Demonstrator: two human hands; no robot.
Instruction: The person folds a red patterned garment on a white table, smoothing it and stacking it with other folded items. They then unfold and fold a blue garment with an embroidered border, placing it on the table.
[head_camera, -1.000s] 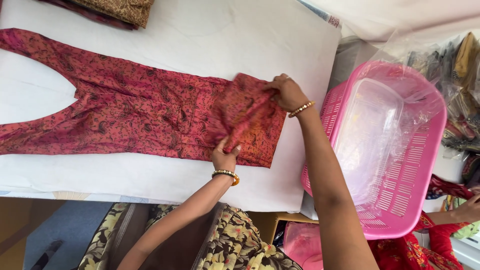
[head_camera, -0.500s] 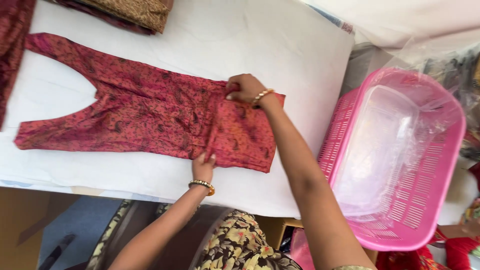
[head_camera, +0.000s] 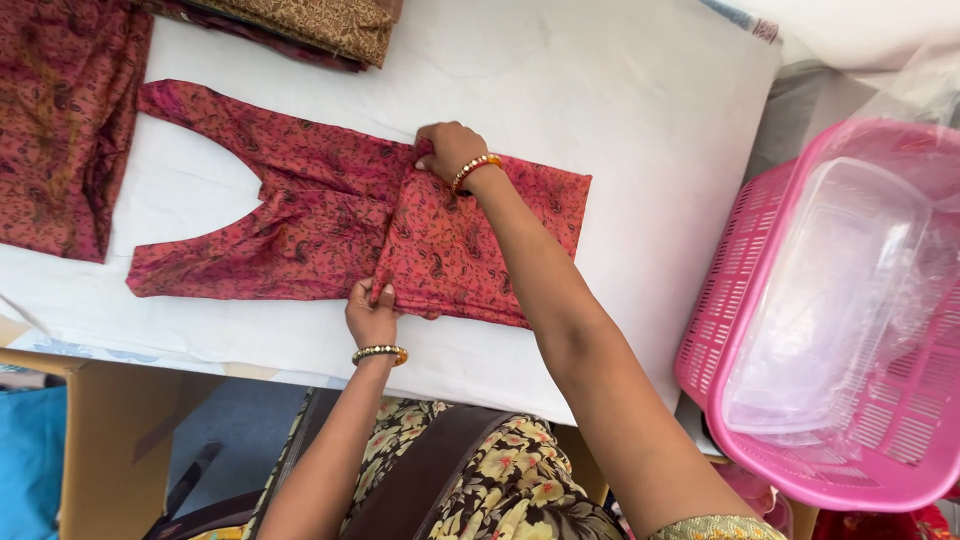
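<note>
A white-covered surface (head_camera: 620, 110) fills the view, with a pink basket (head_camera: 720, 330) holding clear plastic at 3 o'clock and folded fabrics (head_camera: 60, 130) at 10 and 12 o'clock. A red patterned garment (head_camera: 300, 220) lies flat at centre, its long axis running 9 to 3, its two ends pointing toward 9. The left hand (head_camera: 372, 315) pinches the folded flap's near edge; the right hand (head_camera: 450, 148) grips its far edge.
</note>
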